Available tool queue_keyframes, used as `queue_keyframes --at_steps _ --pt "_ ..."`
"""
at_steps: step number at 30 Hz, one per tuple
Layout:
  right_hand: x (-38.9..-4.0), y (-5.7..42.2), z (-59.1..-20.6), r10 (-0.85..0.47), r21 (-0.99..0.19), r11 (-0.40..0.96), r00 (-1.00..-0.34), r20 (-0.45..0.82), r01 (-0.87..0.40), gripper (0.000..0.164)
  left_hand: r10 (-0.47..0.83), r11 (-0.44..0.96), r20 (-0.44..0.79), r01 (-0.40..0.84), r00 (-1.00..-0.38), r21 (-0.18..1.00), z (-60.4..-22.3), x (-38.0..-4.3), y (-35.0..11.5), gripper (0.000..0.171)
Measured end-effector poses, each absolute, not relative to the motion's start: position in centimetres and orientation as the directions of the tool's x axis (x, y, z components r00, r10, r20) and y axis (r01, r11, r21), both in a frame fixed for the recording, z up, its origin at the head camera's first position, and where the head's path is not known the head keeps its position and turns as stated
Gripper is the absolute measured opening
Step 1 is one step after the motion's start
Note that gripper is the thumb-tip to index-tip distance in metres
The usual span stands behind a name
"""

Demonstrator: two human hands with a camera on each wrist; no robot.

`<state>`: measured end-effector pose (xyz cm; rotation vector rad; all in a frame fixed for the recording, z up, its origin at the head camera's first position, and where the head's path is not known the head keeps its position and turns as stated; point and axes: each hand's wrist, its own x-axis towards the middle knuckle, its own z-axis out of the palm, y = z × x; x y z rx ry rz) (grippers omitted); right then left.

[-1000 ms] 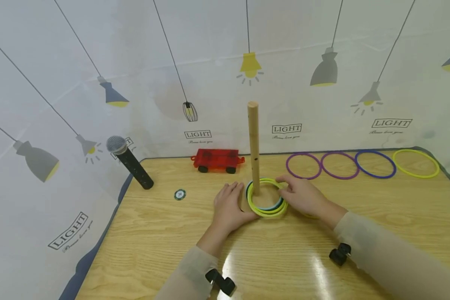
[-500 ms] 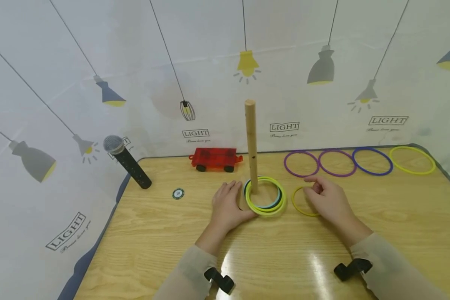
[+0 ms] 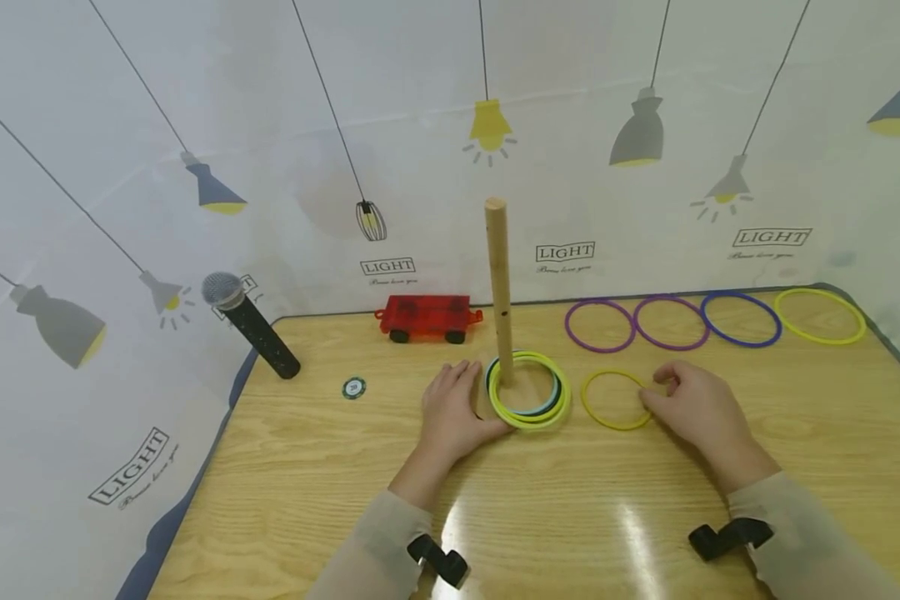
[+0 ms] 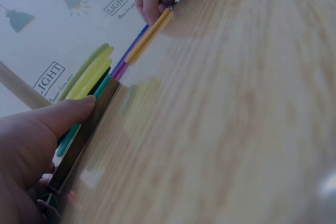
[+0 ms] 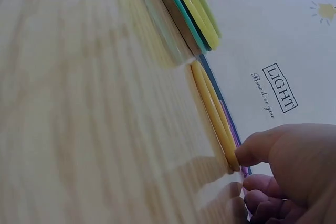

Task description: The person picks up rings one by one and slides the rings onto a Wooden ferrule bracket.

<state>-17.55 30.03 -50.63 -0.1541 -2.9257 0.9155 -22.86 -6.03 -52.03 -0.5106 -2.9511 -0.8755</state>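
Note:
A tall wooden peg (image 3: 499, 292) rises from a flat base (image 4: 84, 135). Several rings (image 3: 531, 421), yellow, dark and light blue, lie stacked around it. My left hand (image 3: 450, 412) grips the base at its left side, its thumb along the front edge. A single yellow ring (image 3: 617, 427) lies on the table to the right of the peg. My right hand (image 3: 701, 408) is at this ring's right edge, the thumb (image 5: 257, 148) touching or nearly touching it. A gap shows between the thumb and the bent fingers, which are partly hidden in the head view.
Along the table's back edge lie two purple rings (image 3: 600, 349), a blue ring (image 3: 742, 343) and another yellow ring (image 3: 821, 340). A red toy wagon (image 3: 429, 317) stands behind the peg's left. A microphone (image 3: 258, 333) and a poker chip (image 3: 354, 388) are at the left.
My right hand has let go of the rings around the peg and moved right, across the single yellow ring to its right edge. My left hand has stayed on the base.

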Motion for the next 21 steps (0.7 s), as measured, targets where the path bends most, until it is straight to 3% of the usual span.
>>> queue_keyframes --at_steps 11,21 --pt "-16.8 31.4 -49.8 0.148 -0.544 0.823 -0.987 -0.069 0.162 0.029 0.306 0.789 0.105 0.314 -0.946 0.528 -51.8 -22.8 -5.8 0.109" --pt "-16.9 31.5 -50.2 0.127 -0.518 0.842 -0.989 -0.075 0.147 0.028 0.303 0.787 0.112 0.315 -0.946 0.531 -52.0 -22.8 -6.1 0.110"
